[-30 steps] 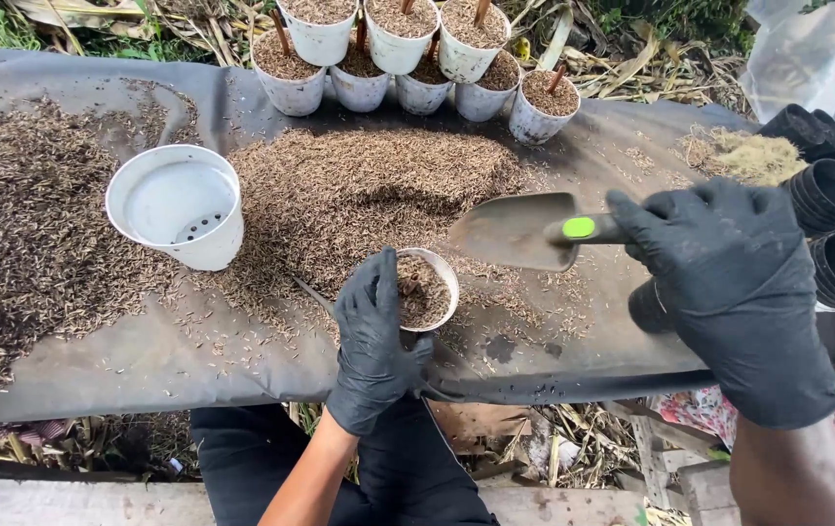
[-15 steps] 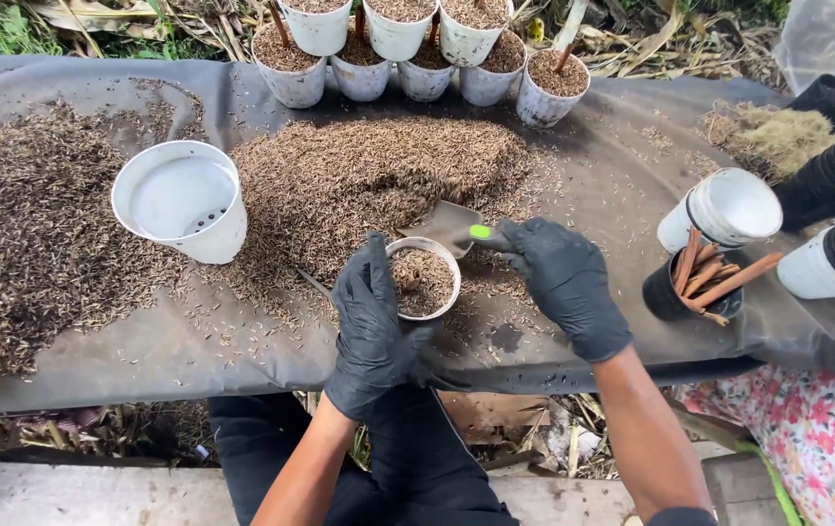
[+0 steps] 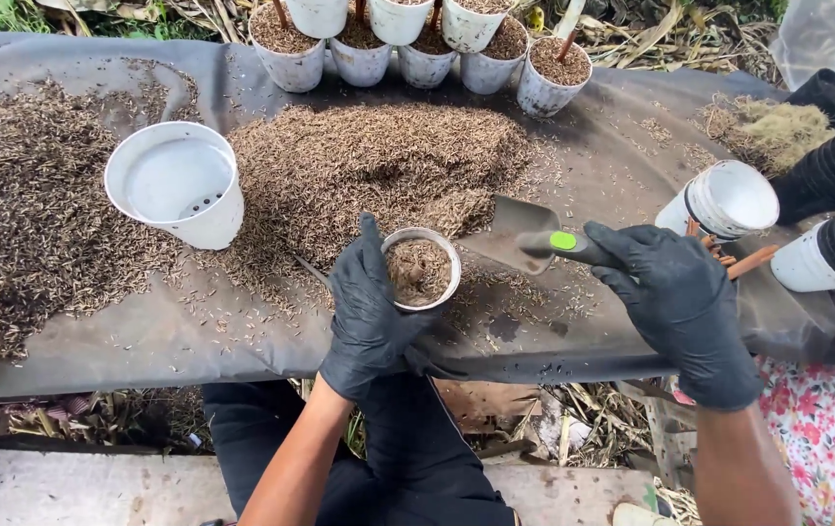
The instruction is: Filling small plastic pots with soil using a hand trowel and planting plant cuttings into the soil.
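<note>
My left hand (image 3: 371, 310), in a black glove, grips a small white pot (image 3: 423, 268) partly filled with brown husk mix, near the front of the black sheet. My right hand (image 3: 675, 297), also gloved, holds a hand trowel (image 3: 519, 234) by its handle with a green spot. The trowel blade lies just right of the pot's rim, close to the table. A big heap of husk mix (image 3: 378, 166) spreads behind the pot.
A larger empty white pot (image 3: 176, 185) stands at the left beside a second husk heap (image 3: 23, 205). Several filled white pots (image 3: 408, 44) line the back edge. Stacked white and black pots (image 3: 826, 209) lie at the right, near a person's floral clothing (image 3: 826, 438).
My right hand has drawn the trowel back to the right, away from the pot. The view has shifted slightly. My left hand keeps hold of the pot.
</note>
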